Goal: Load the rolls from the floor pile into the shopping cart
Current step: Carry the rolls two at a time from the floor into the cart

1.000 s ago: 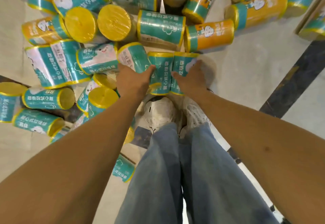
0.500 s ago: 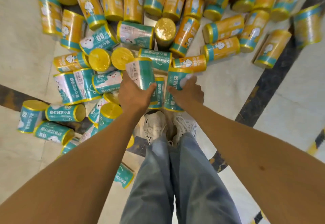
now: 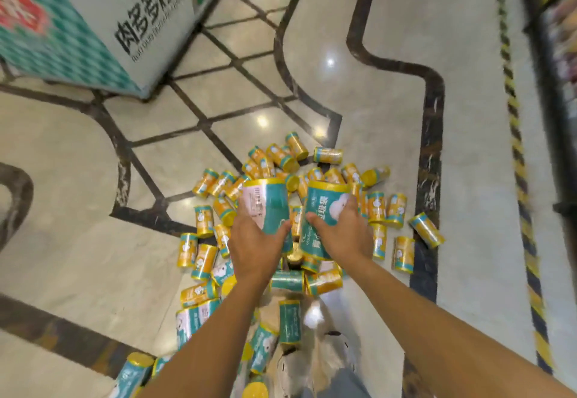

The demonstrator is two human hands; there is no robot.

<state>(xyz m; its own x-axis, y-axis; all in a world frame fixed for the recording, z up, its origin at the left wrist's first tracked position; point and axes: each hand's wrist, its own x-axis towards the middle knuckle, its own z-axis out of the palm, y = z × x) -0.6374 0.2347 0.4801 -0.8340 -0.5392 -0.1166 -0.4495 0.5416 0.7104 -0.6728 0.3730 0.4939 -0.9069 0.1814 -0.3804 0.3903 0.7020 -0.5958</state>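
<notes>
Your left hand (image 3: 257,249) is wrapped round one teal roll (image 3: 265,207), and your right hand (image 3: 343,235) grips a second roll (image 3: 324,207) just beside it. Beneath and beyond both grips the pile (image 3: 377,210) covers the floor (image 3: 468,148). No cart is in view, so most of the loading looks left to do.

Glossy plastic-wrapped rolls (image 3: 324,219); polished, reflective stone floor (image 3: 390,135); matt printed display stand (image 3: 93,23).
</notes>
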